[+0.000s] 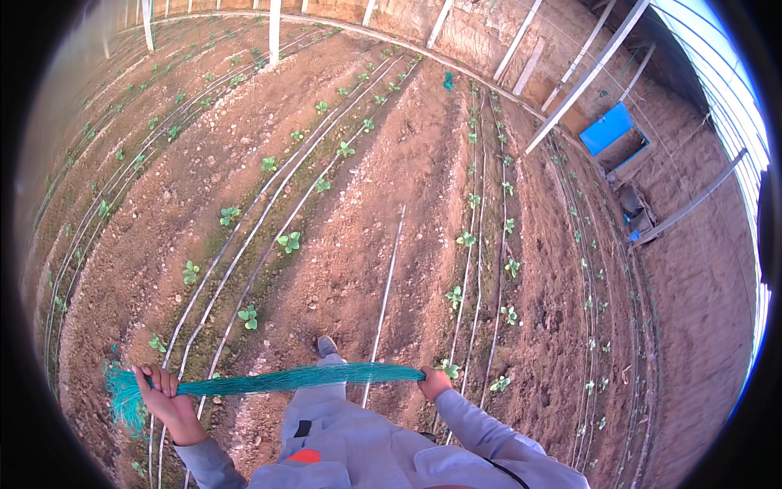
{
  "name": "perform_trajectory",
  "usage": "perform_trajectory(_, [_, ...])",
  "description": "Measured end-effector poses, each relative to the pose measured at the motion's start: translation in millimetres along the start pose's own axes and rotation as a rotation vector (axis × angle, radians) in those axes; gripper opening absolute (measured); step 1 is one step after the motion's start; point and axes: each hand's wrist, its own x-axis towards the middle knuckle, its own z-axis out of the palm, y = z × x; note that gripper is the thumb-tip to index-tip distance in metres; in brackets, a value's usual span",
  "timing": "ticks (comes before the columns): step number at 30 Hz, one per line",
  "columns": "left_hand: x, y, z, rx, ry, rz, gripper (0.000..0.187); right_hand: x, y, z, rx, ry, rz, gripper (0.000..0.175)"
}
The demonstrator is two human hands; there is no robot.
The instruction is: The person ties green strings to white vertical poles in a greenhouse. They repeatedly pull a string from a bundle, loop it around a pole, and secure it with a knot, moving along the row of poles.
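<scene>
A long bundle of green twine or netting strands (275, 380) stretches sideways in front of my body, drawn nearly straight between both hands. My left hand (165, 400) grips it near one end, where loose, frayed strands fan out past the fingers. At the other end my right hand (435, 382) is closed around the bundle; any strands past that fist are hidden. Below the bundle are my grey trousers, with one shoe (327, 346) on the soil between planted rows.
Rows of leafy seedlings (289, 242) run along drip lines (253, 220) on both sides. A pale pole or pipe (388, 293) lies in the furrow ahead. Slanted posts (586, 76) stand by the earthen wall, near a blue-framed opening (606, 129). Another green bundle (448, 80) lies farther off.
</scene>
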Motion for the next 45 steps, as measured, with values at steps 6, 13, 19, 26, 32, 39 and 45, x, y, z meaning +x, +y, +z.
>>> perform_trajectory(6, [72.1, -118.4, 91.5, -0.097, 0.085, -0.096, 0.037, 113.1, -26.0, -30.7, -0.085, -0.150, -0.013, 0.035])
perform_trajectory(13, [117.5, -166.5, 189.6, -0.043, -0.052, -0.036, 0.037, 225.5, -46.2, -104.4, -0.180, -0.045, 0.034, 0.033])
perform_trajectory(19, [113.8, -152.9, 244.3, -0.005, -0.145, 0.061, 0.036, 325.9, -159.9, -143.1, -0.135, 0.141, -0.436, 0.044])
perform_trajectory(26, [104.3, -143.7, 282.0, -0.035, -0.047, 0.179, 0.035, 418.9, -437.0, -233.3, 0.174, 0.079, -1.154, 0.037])
perform_trajectory(32, [113.2, -126.1, 327.0, 0.070, -0.020, 0.511, 0.034, 425.0, -644.9, -321.7, 0.347, 0.026, -1.532, 0.032])
perform_trajectory(39, [155.3, -86.7, 407.4, 0.124, 0.106, 0.785, 0.021, 410.1, -792.2, -418.6, 0.599, -0.149, -1.920, 0.028])
perform_trajectory(45, [205.4, -53.5, 492.6, 0.153, 0.054, 0.845, 0.032, 387.6, -905.1, -495.7, 0.822, -0.377, -1.791, 0.024])
